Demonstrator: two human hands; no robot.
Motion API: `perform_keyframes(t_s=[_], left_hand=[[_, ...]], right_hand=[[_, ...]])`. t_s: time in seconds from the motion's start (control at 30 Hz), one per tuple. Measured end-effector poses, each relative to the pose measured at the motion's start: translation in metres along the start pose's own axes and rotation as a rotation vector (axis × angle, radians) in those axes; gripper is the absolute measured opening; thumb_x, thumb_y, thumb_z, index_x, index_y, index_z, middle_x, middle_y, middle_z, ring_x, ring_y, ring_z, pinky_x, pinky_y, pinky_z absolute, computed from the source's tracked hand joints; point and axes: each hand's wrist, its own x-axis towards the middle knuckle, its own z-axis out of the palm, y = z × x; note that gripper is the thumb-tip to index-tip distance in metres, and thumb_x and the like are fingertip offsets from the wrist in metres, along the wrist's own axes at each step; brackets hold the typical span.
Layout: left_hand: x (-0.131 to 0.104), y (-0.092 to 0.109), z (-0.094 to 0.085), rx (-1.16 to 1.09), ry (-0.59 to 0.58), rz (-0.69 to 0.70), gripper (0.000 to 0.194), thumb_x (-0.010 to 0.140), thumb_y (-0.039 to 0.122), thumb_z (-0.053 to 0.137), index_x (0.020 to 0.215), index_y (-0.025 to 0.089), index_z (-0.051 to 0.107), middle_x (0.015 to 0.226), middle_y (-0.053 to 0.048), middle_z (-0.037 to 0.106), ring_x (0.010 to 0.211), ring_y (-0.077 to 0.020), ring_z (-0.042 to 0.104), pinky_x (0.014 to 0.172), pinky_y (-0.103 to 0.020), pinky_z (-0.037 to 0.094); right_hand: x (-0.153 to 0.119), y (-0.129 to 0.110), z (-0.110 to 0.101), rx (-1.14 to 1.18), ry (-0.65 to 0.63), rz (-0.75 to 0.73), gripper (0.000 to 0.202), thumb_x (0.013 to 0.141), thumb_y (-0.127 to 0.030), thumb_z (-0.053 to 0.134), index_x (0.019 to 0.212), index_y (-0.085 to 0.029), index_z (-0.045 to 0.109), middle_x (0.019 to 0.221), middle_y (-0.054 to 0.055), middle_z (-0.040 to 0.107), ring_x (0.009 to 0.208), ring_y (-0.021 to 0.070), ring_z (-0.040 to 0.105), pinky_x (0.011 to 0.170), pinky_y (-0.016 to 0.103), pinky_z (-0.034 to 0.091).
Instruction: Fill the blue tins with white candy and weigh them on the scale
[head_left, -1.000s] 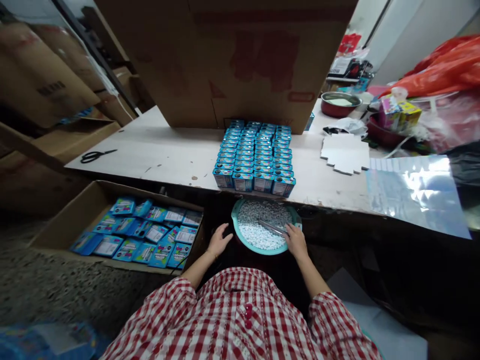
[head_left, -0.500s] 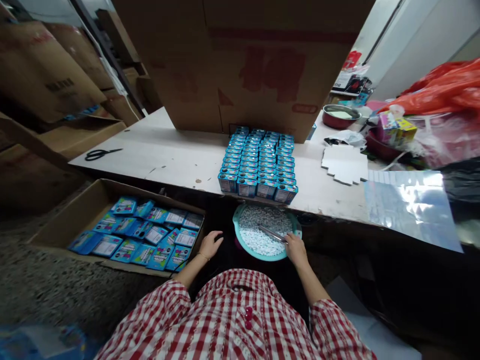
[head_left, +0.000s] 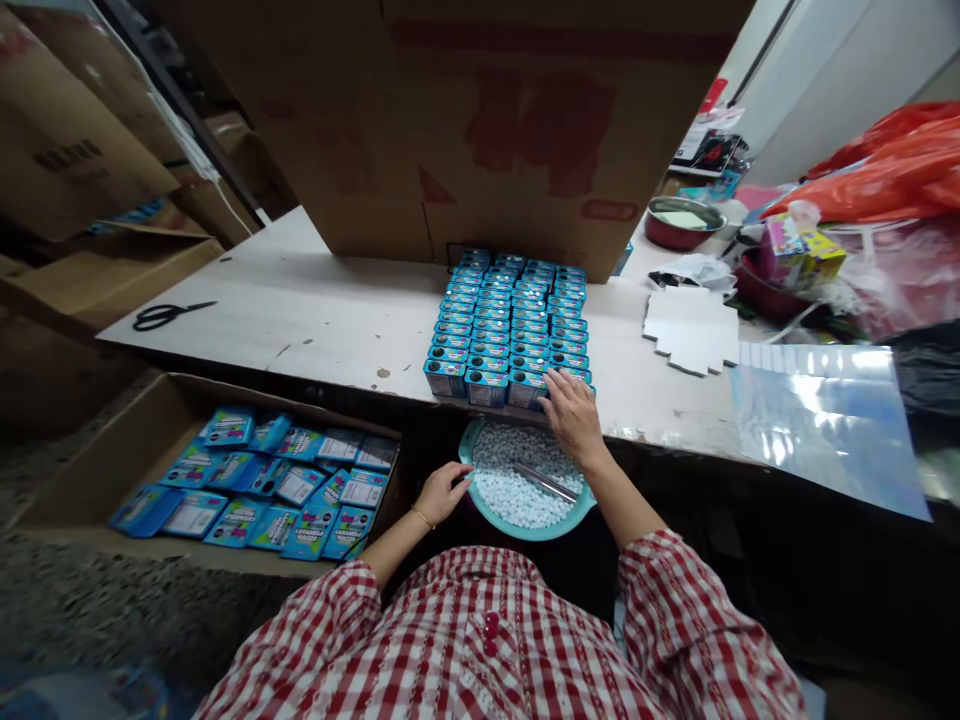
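Note:
Rows of small blue boxes (head_left: 489, 340) stand upright on the white table, close to its front edge. My right hand (head_left: 574, 415) is at the front right boxes, its fingers over their tops; whether it grips one is unclear. Below the table edge is a turquoise basin (head_left: 517, 531) full of small white pellets (head_left: 517, 500). A metal tool (head_left: 545, 482) lies on the pellets, out of my hands. At the basin's left rim is my left hand (head_left: 444, 492), fingers apart, holding nothing.
To the left, a cardboard box (head_left: 90, 515) holds several flat blue packs (head_left: 244, 480). Black scissors (head_left: 172, 314) lie on the table (head_left: 322, 320). A big carton (head_left: 480, 130) rises behind the blue boxes. At right are white cards (head_left: 694, 330), clear plastic sheets (head_left: 825, 420) and a red bowl (head_left: 682, 225).
My right hand has let go of the metal tool and moved up to the front right blue boxes. My left hand has shifted right, to the basin's rim. The view has shifted slightly.

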Motion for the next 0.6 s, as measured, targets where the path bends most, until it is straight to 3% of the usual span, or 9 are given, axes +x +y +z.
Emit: perform_keyframes(t_s=[0.13,0.27,0.43,0.6], left_hand=[[-0.005,-0.003,0.002,-0.016,-0.051,-0.042,0.026,0.081,0.026,0.052,0.1,0.014,0.065,0.095,-0.008,0.066,0.086,-0.0162,0.062,0.081,-0.027,0.048],[-0.001,-0.01,0.002,-0.017,-0.097,-0.081,0.027,0.081,0.027,0.052,0.102,0.014,0.065,0.095,-0.008,0.066,0.087,-0.0163,0.061,0.082,-0.027,0.048],[0.023,-0.016,0.005,-0.007,-0.178,-0.17,0.029,0.08,0.023,0.053,0.103,0.012,0.065,0.097,-0.01,0.066,0.088,-0.0178,0.062,0.084,-0.029,0.047],[0.05,-0.001,-0.001,-0.04,-0.257,-0.245,0.029,0.079,0.023,0.054,0.104,0.015,0.065,0.099,-0.009,0.067,0.087,-0.0172,0.063,0.083,-0.029,0.048]], right_hand=[[0.03,-0.005,0.018,-0.021,-0.129,-0.06,0.045,0.093,-0.035,0.041,0.131,-0.014,0.05,0.138,0.009,0.048,0.13,0.0237,0.039,0.109,0.043,0.025],[0.034,-0.008,0.026,-0.025,-0.19,-0.07,0.047,0.091,-0.036,0.044,0.131,-0.013,0.05,0.137,0.011,0.049,0.13,0.0261,0.039,0.108,0.044,0.028],[0.046,-0.001,0.02,0.008,-0.19,-0.106,0.052,0.092,-0.043,0.041,0.133,-0.011,0.048,0.139,0.012,0.046,0.132,0.0256,0.036,0.11,0.044,0.027],[0.083,0.015,0.028,0.027,-0.287,-0.056,0.059,0.09,-0.047,0.042,0.134,-0.007,0.046,0.141,0.016,0.042,0.133,0.0273,0.033,0.11,0.044,0.028]])
